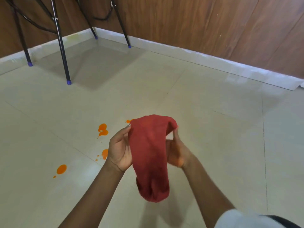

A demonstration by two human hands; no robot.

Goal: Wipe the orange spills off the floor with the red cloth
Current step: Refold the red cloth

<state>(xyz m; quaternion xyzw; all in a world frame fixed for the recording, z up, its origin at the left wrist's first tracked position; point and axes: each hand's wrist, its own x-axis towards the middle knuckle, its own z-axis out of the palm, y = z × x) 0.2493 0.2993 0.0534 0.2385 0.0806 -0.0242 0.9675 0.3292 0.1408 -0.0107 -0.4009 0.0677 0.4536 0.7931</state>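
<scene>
A red cloth (150, 155) hangs in the air between both hands, above the pale tiled floor (205, 129). My left hand (119, 150) pinches its upper left edge, and my right hand (176, 150) holds the upper right edge, partly hidden behind the fabric. Orange spills lie on the floor to the left: a double blot (102, 129), a round drop (61, 169), a patch (104, 153) beside my left wrist, and a small spot (129, 121) peeking out at the cloth's top edge.
Black metal legs with blue feet (68, 82) stand at the back left, with cables hanging behind them. A wood-panelled wall (213, 25) with a white skirting strip (230, 66) borders the floor at the back.
</scene>
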